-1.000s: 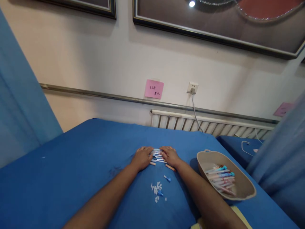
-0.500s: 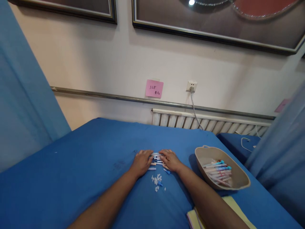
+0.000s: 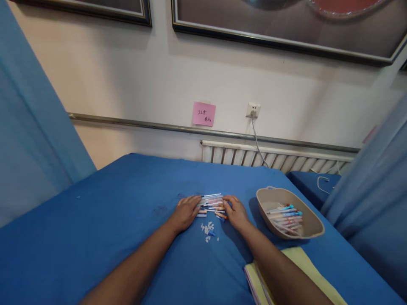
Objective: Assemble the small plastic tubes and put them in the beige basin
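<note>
A loose pile of pens and thin pen parts [image 3: 211, 201], white, pink, orange and dark blue, lies on the blue sheet between my hands. My left hand [image 3: 184, 214] rests at the pile's left end, fingers stretched out and partly over the pen ends. At the right end is my right hand [image 3: 235, 212], thumb and fingers apart, touching the pens there. Neither hand is closed round a pen. Just nearer to me lie several small white plastic pieces [image 3: 206, 228] and a small blue piece [image 3: 211, 233].
A beige basket [image 3: 313, 220] holding several pens [image 3: 286, 218] stands to the right. Yellow folded cloth or paper [image 3: 299, 258] lies partly under my right forearm. The blue-covered bed [image 3: 127, 212] reaches the wall by a radiator [image 3: 235, 154]. Curtains [image 3: 32, 127] hang at both sides.
My hands have moved apart, the right one outward to the right, so more of the pen pile shows between them. The view has shifted slightly.
</note>
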